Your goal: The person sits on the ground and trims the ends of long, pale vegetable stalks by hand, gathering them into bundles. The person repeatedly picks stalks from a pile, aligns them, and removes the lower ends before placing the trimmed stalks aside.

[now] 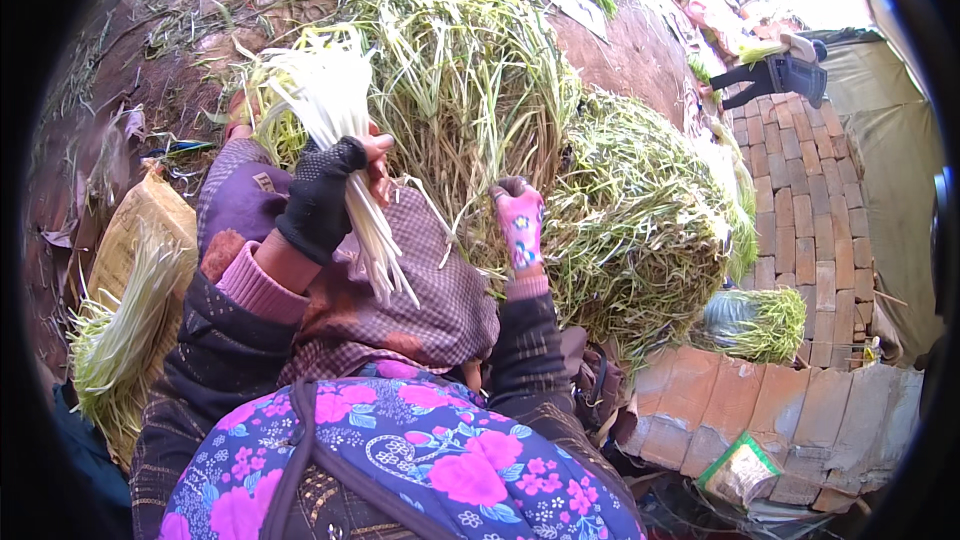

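Observation:
My left hand [337,180], in a black dotted fingerless glove, is closed around a bundle of blanched chives [330,101]. The pale leafy ends fan out above the fist, and the white stalk ends [375,240] hang over my checked lap cloth [427,240]. My right hand [517,217] wears a pink patterned fingerless glove. Its fingers are curled at the near side of a large heap of long green and yellowish stalks [457,67]; whether anything is inside them is hidden.
A second heap [637,225] lies to the right. On the left, a bunch of pale stalks [135,300] rests on a yellowish sack [142,225]. A bagged bundle [757,322] stands by the brick paving [810,217]. Farther off, a person [772,75] carries stalks.

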Action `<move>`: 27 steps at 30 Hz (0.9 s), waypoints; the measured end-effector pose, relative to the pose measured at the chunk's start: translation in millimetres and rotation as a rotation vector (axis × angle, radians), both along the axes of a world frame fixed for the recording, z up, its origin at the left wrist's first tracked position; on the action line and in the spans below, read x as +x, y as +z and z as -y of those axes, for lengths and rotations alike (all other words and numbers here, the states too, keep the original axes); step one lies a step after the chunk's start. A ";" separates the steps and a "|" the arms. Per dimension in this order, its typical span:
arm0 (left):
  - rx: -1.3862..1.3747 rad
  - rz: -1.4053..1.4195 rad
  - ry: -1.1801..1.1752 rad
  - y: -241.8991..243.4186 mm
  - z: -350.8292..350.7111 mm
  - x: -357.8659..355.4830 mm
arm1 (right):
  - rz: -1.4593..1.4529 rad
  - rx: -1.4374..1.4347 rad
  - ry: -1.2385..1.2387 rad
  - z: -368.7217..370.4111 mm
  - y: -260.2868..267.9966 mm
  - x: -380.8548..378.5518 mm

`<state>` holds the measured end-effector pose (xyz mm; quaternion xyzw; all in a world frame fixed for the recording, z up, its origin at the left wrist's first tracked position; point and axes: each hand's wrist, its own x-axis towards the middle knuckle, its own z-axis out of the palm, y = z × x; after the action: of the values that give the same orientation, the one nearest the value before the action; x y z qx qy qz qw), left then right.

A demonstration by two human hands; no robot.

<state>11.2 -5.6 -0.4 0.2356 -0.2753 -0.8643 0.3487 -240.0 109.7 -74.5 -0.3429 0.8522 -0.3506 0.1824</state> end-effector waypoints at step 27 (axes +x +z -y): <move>-0.404 0.253 -0.013 10.8 -22.5 6.8 | 0.224 -0.517 0.305 -0.3 76.0 132.2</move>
<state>18.0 16.9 10.4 0.2657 -0.4856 -0.7576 0.3459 -107.7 110.1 1.5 -0.4608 0.6483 -0.5598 0.2323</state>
